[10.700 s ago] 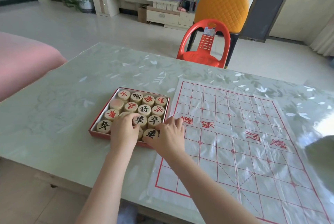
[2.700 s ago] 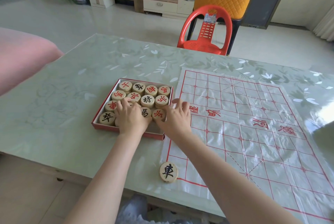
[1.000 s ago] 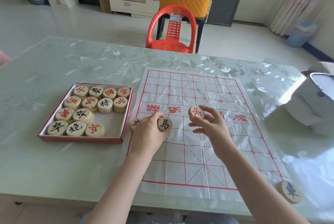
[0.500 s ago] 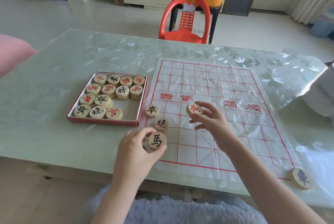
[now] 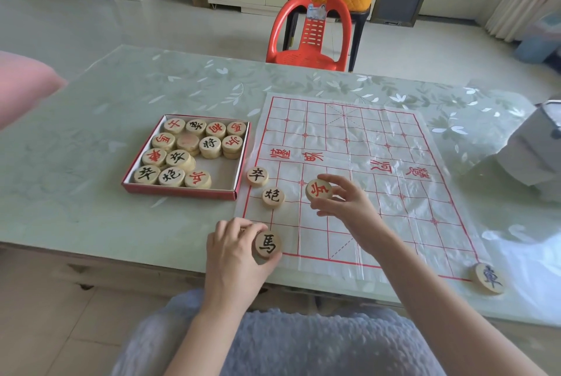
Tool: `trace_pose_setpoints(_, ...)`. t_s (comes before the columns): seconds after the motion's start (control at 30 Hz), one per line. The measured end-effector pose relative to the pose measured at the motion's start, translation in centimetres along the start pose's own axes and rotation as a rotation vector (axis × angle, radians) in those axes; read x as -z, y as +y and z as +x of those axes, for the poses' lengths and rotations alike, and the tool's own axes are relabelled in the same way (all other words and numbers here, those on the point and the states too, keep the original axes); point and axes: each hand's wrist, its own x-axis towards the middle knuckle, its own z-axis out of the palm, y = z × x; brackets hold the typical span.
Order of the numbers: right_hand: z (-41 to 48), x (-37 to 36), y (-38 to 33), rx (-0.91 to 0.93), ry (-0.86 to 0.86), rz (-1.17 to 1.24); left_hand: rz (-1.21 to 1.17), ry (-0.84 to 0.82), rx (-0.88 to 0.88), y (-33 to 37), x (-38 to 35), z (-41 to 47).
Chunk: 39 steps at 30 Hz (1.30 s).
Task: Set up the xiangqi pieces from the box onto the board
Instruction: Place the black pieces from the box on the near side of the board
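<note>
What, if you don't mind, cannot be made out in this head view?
- Whether more pieces lie under the left hand: the hand covers them.
- Lower pieces in the box: top pieces cover their faces.
- Grey object at right: cut off by the frame edge.

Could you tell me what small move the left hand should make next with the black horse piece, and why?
Probably lower it. The left hand holds the black horse piece at the board's near left edge, about where the bottom line's left end lies, so setting it there seems the natural next step.
</note>
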Motion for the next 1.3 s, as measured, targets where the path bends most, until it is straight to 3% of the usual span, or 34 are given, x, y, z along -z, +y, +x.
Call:
trace_pose_setpoints(0.3,0.0,0.8,-0.3,0.009,0.012,-0.011,0.051,-0.017,0.009,-0.3,-0.7,0.1)
trace_pose_setpoints(0.6,2.0,-0.5,-1.2,0.005,0.066,-0.035,-0.066,0.023,0.019,0.2,-0.4,1.9)
trace_pose_setpoints(0.93,13.0,-2.2,-3.3,0.112,0.413,-0.688,-0.189,0.119,0.052,-1.0,-0.2,12.9)
trace_pose_setpoints(1.3,19.6,-2.5,-2.7,0.029,0.595,-0.833,-0.203,0.192,0.282,-8.3,1.6,14.5)
